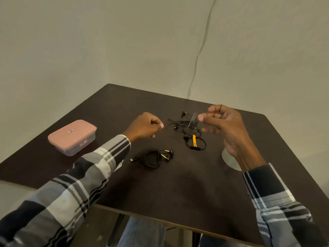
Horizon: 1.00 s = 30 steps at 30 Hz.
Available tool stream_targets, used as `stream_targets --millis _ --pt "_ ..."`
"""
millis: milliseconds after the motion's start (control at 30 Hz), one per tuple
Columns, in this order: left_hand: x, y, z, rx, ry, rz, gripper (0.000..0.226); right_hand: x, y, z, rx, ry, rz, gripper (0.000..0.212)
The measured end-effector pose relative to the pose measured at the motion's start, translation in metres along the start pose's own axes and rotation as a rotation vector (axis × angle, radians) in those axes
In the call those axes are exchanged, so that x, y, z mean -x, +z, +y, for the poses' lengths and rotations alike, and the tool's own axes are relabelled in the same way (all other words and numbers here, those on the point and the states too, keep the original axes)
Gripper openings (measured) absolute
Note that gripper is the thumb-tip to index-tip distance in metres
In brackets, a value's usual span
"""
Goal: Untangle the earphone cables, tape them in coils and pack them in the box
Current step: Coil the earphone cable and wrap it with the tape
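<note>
My right hand (222,125) pinches a translucent grey piece of tape (193,122) between thumb and fingertips, held above the tangled black earphone cables (179,124). My left hand (146,126) hovers to the left of the tangle with its fingers curled and thumb against the index finger; I see nothing in it. A black earphone with a yellow tab (195,142) lies just nearer than the tangle. A coiled black earphone with gold buds (153,158) lies near the table's middle. The pink-lidded box (72,137) stands closed at the left.
The dark brown table (178,189) has its front edge near me and a corner at the far left. A white round shape (229,162) shows partly under my right wrist. A thin cable (199,54) runs down the wall behind.
</note>
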<state>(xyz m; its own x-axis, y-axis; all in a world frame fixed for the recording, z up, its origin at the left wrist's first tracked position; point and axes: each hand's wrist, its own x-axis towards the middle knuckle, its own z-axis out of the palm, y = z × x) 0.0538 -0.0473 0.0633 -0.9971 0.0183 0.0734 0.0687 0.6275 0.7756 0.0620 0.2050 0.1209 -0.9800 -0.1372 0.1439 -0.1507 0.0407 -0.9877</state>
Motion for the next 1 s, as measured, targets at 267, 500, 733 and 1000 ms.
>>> stream_targets --millis 267,500,733,1000 --pt "0.034 -0.012 -0.031 -0.389 -0.092 -0.260 0.041 0.006 0.032 0.036 -0.033 0.116 -0.142 0.034" --pt "0.053 0.005 -0.032 -0.535 -0.079 -0.083 0.026 0.008 0.057 0.050 -0.039 0.134 -0.167 0.036" --pt "0.070 0.032 -0.031 -0.546 -0.015 0.168 0.017 0.014 0.079 0.064 -0.054 0.132 -0.167 0.039" --pt "0.070 0.026 -0.034 -0.485 0.108 0.205 0.020 0.014 0.084 0.071 -0.109 -0.012 -0.236 0.048"
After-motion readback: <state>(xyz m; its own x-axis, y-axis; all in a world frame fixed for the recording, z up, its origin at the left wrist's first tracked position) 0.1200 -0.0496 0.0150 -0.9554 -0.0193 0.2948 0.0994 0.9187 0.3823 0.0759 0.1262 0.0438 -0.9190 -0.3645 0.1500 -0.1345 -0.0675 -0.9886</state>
